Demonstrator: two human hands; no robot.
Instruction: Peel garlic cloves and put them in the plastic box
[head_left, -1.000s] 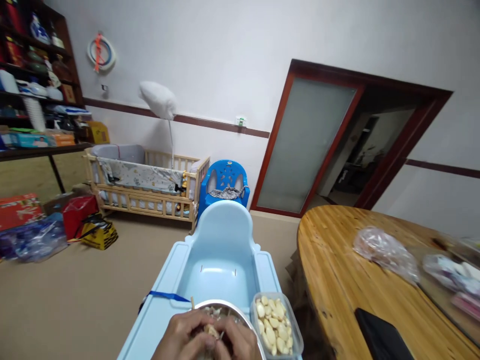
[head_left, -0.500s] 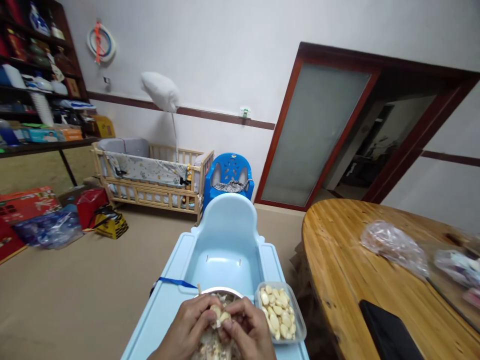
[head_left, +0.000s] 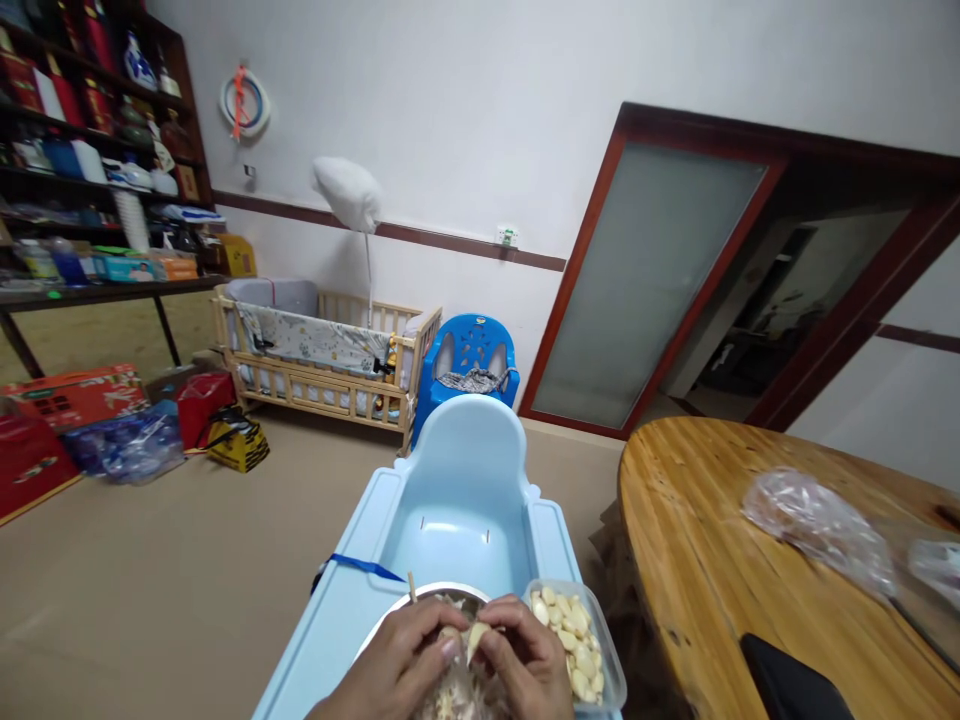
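Both hands meet over a metal bowl that holds papery garlic skins. My right hand is closed, pinching a pale garlic clove between thumb and fingers. My left hand is also closed, its thumb and fingers around another garlic piece that is mostly hidden. A thin wooden stick pokes up behind the left hand at the bowl's rim. Just right of my right hand, a clear plastic container is full of peeled garlic cloves.
The bowl and container stand on a light blue child's high chair with a blue strap. To the right, a wooden table bears a plastic bag and a black phone-like object. A crib and blue chair stand behind.
The two garlic pieces held together between my hands have come apart, with one clove now in my right fingers. The whole view has shifted slightly, scene moving right and down.
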